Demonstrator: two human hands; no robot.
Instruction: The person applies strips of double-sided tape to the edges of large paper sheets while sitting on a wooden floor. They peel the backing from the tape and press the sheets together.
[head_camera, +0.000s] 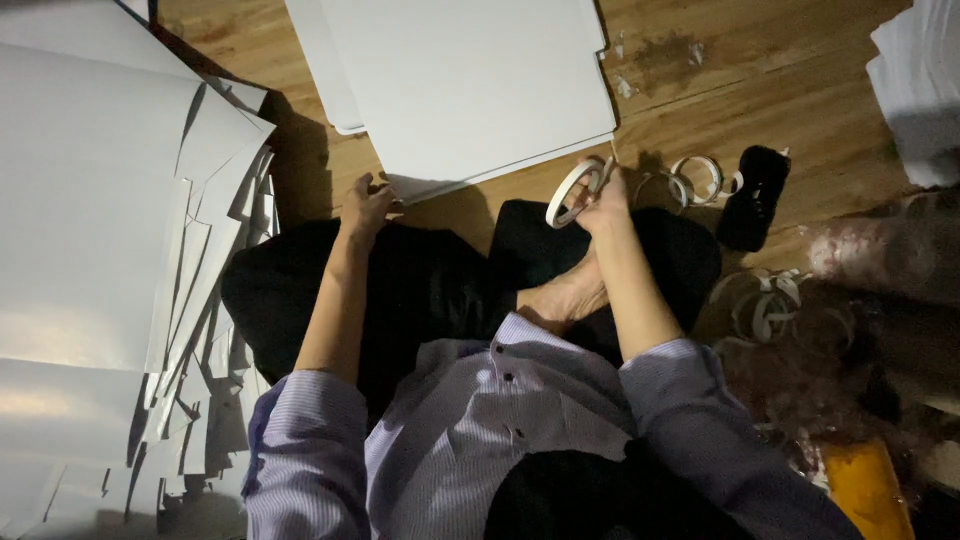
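White card sheets (470, 90) lie flat on the wooden floor (780, 110), long edge facing the person. Left hand (365, 205) pinches the near corner; right hand (600, 195), equally near, fingers closed around a tape roll (575, 190) just beside that edge.

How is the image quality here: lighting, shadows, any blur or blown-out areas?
Head view: dim, uneven light; the left pile of white sheets glares near white, hard shadows fall under the white sheet stack, the lower right is murky and soft. The right hand with its tape roll and the left hand stay reasonably sharp.
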